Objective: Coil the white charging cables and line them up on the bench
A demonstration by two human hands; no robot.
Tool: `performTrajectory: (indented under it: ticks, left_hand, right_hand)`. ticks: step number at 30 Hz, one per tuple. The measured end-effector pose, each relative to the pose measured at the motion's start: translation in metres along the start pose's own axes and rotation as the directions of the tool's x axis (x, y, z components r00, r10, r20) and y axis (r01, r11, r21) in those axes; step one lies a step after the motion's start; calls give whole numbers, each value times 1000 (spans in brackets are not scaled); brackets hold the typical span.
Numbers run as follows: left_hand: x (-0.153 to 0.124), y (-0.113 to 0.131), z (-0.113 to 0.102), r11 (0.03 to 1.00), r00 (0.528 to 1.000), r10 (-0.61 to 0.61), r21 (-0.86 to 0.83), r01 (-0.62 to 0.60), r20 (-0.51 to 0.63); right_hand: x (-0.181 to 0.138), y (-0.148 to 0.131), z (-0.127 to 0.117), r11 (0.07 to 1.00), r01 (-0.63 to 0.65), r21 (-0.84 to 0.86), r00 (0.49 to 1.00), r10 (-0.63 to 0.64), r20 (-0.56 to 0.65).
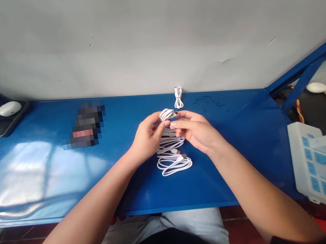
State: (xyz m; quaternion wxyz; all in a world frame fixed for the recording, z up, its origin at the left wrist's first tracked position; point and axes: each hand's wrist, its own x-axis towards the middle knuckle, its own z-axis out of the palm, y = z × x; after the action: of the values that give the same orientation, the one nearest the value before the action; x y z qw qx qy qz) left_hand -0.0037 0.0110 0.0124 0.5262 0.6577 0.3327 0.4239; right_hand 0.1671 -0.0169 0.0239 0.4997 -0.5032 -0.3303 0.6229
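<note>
A small coiled white USB cable [166, 114] is raised above the table between my two hands. My left hand [149, 135] is closed on the coil, thumb in front and fingers behind. My right hand [197, 128] pinches at the coil's right end, by a small dark piece too tiny to make out. Below them, several looped white cables [175, 164] lie in a column on the blue table, partly hidden by my hands. Farther back, near the wall, lies one bundled white cable [178, 98] with a dark tie around its middle.
Several thin black ties [212, 103] are scattered right of the bundled cable. A pixelated dark object [88, 124] lies to the left. A white rounded object [9, 108] rests on a dark tray [8, 124] at far left. A white power strip [314, 164] stands at the right edge.
</note>
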Motion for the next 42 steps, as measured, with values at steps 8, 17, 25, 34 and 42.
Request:
performTrajectory:
  ticks: [8, 17, 25, 34, 42]
  left_hand:
    - [2, -2, -6, 995, 995, 96, 22, -95, -25]
    - [6, -1, -9, 984, 984, 177, 20, -177, 11]
    - [4, -1, -8, 985, 985, 161, 53, -164, 57]
    - [4, -7, -2, 994, 998, 54, 97, -50, -36]
    - [4, -2, 3, 962, 984, -176, -206, 178, 28]
  right_hand:
    - [3, 0, -3, 997, -71, 34, 988, 66, 138]
    - [0, 0, -6, 989, -120, 91, 963, 94, 254]
    - [1, -4, -6, 983, -150, 105, 965, 122, 231]
    - [5, 5, 0, 987, 147, -67, 989, -148, -1]
    - [1, 13, 1, 690, 556, -463, 804, -587, 90]
